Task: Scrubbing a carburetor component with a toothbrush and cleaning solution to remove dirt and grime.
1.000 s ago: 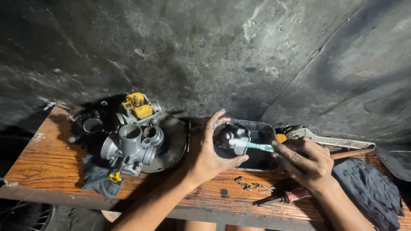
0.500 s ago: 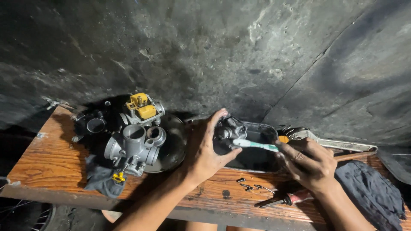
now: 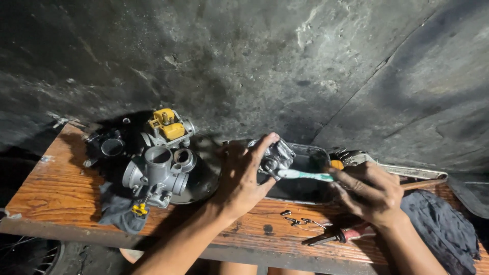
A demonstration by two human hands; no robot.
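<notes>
Here I have my left hand (image 3: 239,178) wrapped around a small metal part (image 3: 275,155), holding it over the dark tray (image 3: 305,191) on the wooden worktop (image 3: 61,188). My right hand (image 3: 369,191) grips a toothbrush (image 3: 303,175), its head touching the part. A grey carburetor (image 3: 158,173) sits well to the left, small screws (image 3: 298,220) and a screwdriver (image 3: 341,235) near the front edge.

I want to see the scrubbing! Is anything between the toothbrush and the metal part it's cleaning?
Nothing visible. The toothbrush in the right hand reaches straight to the small metal part, which the left hand holds over the dark tray.
</notes>
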